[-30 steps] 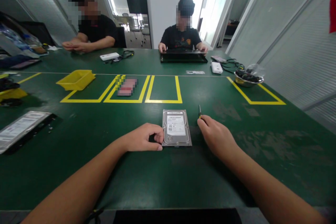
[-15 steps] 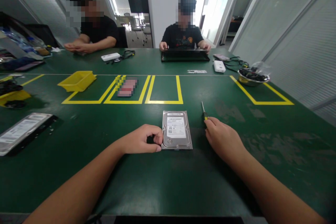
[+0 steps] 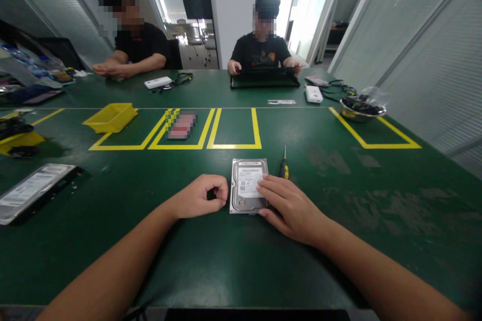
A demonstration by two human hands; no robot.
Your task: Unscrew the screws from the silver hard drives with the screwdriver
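Observation:
A silver hard drive [image 3: 246, 200] with a white label lies flat in front of me. My right hand [image 3: 288, 205] rests over its right side, fingers stretched out on the label and the thumb by the lower right corner. Just left of the drive, my left hand [image 3: 205, 196] is curled closed, a narrow gap away from the casing. Its fingertips are tucked in, and I cannot tell if anything small is between them. Behind my right hand lies a screwdriver [image 3: 285, 168] with a black and yellow handle, its tip pointing away from me.
Another drive [image 3: 35, 190] lies at the left. Farther back are a yellow bin [image 3: 112, 117], a blurred pink item [image 3: 182, 126] inside yellow tape and a metal bowl [image 3: 362, 113] of dark parts. Two people sit across the table [image 3: 211, 261]; one holds a black panel [image 3: 264, 80].
My right hand has let go of the screwdriver, leaving it on the table, and has moved left onto the hard drive. My left hand has come slightly away from the drive's edge.

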